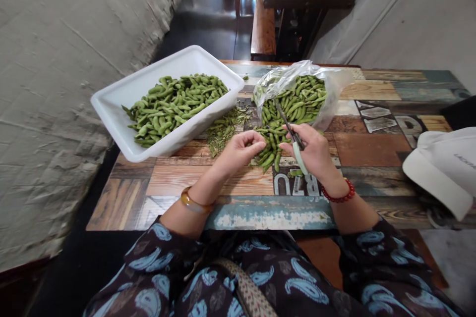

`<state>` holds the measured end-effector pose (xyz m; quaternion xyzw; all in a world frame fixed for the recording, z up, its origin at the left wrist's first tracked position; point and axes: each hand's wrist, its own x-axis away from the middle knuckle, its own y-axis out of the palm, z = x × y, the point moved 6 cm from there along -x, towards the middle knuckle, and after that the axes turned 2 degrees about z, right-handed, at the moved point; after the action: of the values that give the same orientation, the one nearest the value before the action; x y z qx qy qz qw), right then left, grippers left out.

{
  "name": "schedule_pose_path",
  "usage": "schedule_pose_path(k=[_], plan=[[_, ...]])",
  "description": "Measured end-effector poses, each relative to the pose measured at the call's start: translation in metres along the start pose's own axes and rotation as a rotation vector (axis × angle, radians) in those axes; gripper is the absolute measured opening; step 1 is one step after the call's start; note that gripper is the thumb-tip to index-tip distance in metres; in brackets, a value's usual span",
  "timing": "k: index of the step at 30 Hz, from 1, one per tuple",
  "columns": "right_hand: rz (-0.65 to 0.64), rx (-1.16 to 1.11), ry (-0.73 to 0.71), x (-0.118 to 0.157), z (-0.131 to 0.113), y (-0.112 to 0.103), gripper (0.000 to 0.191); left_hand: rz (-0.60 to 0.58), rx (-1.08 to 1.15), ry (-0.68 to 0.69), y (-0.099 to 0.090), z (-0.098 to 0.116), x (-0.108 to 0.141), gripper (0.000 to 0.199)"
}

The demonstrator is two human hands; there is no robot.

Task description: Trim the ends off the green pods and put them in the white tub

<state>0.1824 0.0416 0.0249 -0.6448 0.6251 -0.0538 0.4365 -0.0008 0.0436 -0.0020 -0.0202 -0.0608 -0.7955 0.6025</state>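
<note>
Over the patchwork table (238,178), wall (55,74) at nine o'clock, bench (263,29) at twelve, the right hand (316,147) curls round scissors (298,154); the left hand (241,149) pinches closed, contents unclear.

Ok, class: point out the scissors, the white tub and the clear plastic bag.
Scissors (297,153): head view, pale green handle.
White tub (200,126): head view, outer near wall.
Clear plastic bag (332,100): head view, right side.

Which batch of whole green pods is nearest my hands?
The loose pods on the tabletop, between your left hand and right hand; the others sit in the white tub and clear bag.
</note>
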Motion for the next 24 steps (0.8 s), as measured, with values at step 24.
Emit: schedule_pose_path(k=[24], plan=[[-0.049, -0.057, 0.001, 0.001, -0.002, 0.003, 0.043, -0.024, 0.011, -0.005, -0.007, 0.005, 0.002, 0.023]])
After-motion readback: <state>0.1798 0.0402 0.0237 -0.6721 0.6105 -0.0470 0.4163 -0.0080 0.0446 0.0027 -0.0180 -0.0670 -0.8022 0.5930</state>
